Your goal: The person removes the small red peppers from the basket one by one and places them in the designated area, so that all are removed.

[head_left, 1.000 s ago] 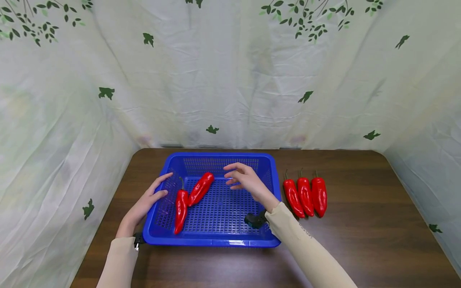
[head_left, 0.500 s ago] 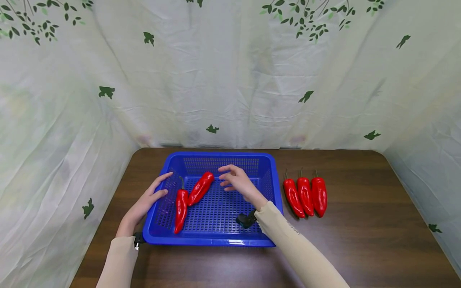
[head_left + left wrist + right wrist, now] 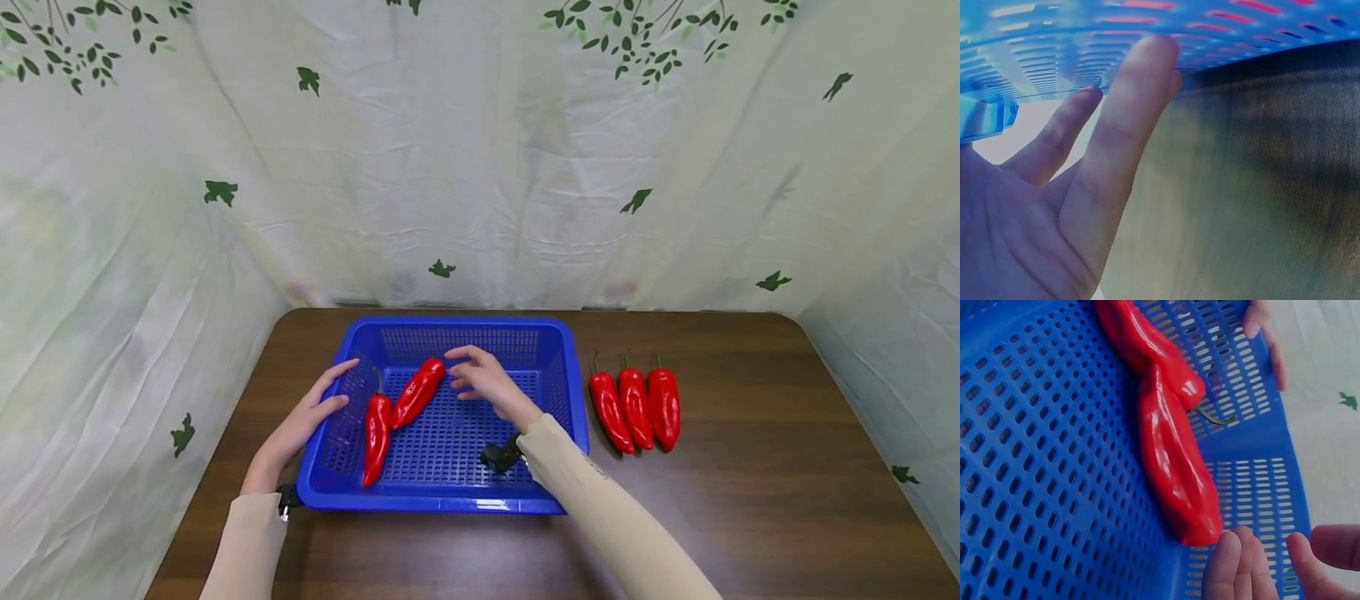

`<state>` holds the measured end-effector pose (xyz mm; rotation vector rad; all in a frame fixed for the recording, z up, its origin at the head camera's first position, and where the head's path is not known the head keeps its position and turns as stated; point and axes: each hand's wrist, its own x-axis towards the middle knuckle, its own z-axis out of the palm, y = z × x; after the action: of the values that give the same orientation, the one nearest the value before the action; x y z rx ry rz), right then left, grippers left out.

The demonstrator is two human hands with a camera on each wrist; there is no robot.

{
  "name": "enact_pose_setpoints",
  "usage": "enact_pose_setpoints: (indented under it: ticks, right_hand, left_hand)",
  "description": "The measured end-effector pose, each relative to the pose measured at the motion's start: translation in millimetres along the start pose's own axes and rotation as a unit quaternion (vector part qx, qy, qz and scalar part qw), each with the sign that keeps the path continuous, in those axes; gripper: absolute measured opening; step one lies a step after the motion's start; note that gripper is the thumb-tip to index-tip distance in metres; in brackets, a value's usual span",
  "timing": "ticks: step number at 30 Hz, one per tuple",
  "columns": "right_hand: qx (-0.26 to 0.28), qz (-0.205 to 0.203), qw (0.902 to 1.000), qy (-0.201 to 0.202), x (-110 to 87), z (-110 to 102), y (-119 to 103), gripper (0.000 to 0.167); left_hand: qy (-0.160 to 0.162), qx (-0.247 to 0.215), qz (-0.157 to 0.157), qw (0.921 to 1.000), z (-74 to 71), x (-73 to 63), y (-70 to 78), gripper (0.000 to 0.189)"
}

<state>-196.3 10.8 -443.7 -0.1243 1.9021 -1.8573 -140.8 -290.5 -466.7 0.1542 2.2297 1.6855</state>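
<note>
Red, glossy, tapered pepper (image 3: 418,393) lies between relaxed right fingers (image 3: 1221,569) and outstretched left fingers (image 3: 1117,134).

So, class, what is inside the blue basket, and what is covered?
Two red peppers lie touching in the blue basket. In the head view, the right hand, wrist camera and sleeve hide part of its floor and near right corner; anything under them cannot be seen there.

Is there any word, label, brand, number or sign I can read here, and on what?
None can be read.
The small dark marking on the right sleeve may be lettering, but is too small to make out.
No readable text shows on the red peppers, blue basket or curtain.
</note>
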Motion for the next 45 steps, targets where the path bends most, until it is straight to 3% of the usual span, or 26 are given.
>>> enact_pose_setpoints:
  ticks: [8,16,24,30,36,45]
  right_hand:
    - [-0.025,0.035,0.9981,-0.045,10.5,5,8,0.041]
    - [-0.054,0.041,0.9952,-0.071,15.4,11,14,0.045]
    - [-0.066,0.054,0.994,-0.069,20.9,19,15,0.051]
    - [-0.104,0.057,0.9906,-0.068,26.0,28,18,0.054]
    - [-0.147,0.05,0.986,-0.06,29.3,33,19,0.051]
    - [-0.165,0.04,0.9823,-0.078,28.2,27,17,0.04]
  left_hand:
    - [-0.002,-0.002,0.004,1.0,0.3,0.5,-0.2,0.057]
    - [0.0,-0.002,0.001,1.0,0.7,-0.4,0.4,0.057]
    - [-0.001,-0.005,-0.002,1.0,0.7,-0.7,0.7,0.057]
    - [0.0,-0.006,-0.003,1.0,0.6,-0.7,1.2,0.057]
    - [0.001,-0.003,-0.001,1.0,0.0,-1.6,1.1,0.057]
    - [0.003,0.005,0.002,1.0,0.2,-1.1,0.5,0.057]
